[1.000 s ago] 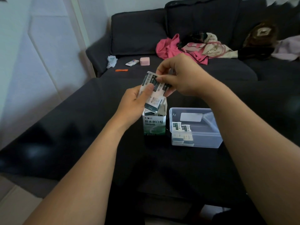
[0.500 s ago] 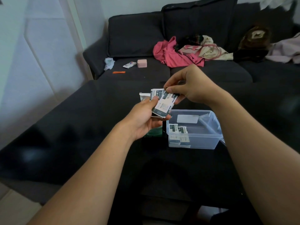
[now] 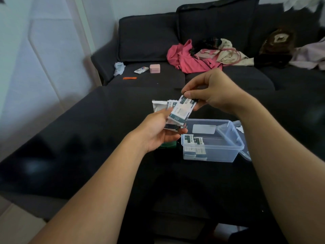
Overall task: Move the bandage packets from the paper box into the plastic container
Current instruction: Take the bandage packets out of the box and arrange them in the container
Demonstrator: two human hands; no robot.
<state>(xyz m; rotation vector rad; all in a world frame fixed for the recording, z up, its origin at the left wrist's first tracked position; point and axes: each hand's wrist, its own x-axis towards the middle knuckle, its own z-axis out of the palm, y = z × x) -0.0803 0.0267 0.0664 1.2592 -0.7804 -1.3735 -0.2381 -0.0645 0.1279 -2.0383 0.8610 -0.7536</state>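
White-and-green bandage packets [image 3: 181, 110] hang slanted from my right hand [image 3: 213, 93], pinched at their top end; my left hand [image 3: 158, 131] holds their lower end. Plastic container [image 3: 233, 136] lies directly below.

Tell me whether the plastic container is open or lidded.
Open: the plastic container has no lid on top, and bandage packets stand inside at its left end.

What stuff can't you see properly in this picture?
- Paper box, head view: the left hand covers most of it, so whether packets remain inside is hidden.
- Bandage packets held in both hands: they overlap, so their count is unclear; the print is too small to read.
- Right hand: its fingertips behind the packets are hidden.
- Plastic container: its lid behind is partly cut off by the right forearm.
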